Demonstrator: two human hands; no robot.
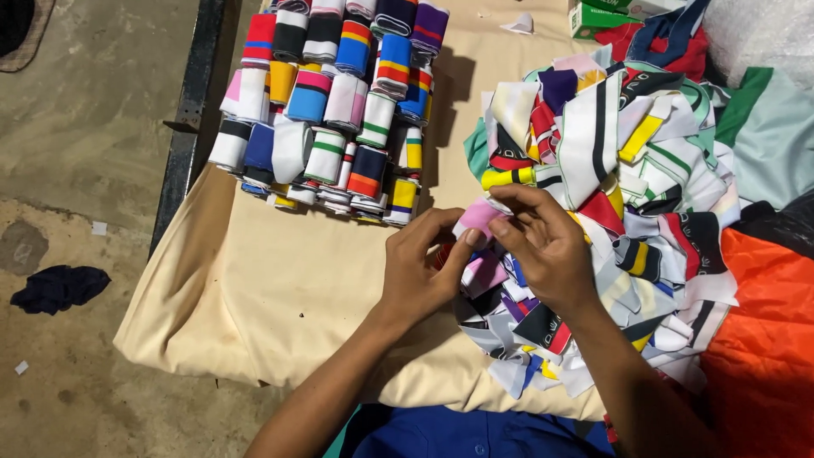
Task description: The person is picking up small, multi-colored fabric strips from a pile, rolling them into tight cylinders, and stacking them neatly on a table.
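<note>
Left hand (421, 270) and right hand (543, 242) both pinch a pink cloth strip (477, 216) over the loose pile (610, 203); strip's lower end hidden by fingers, folded stack (335, 102) cut off at top

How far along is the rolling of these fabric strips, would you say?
Done: several rows of rolled striped bands stand packed on the beige cloth. In hand: the left hand and right hand pinch a pink strip. Left: a large loose heap of strips, seemingly as much as is rolled.
</note>
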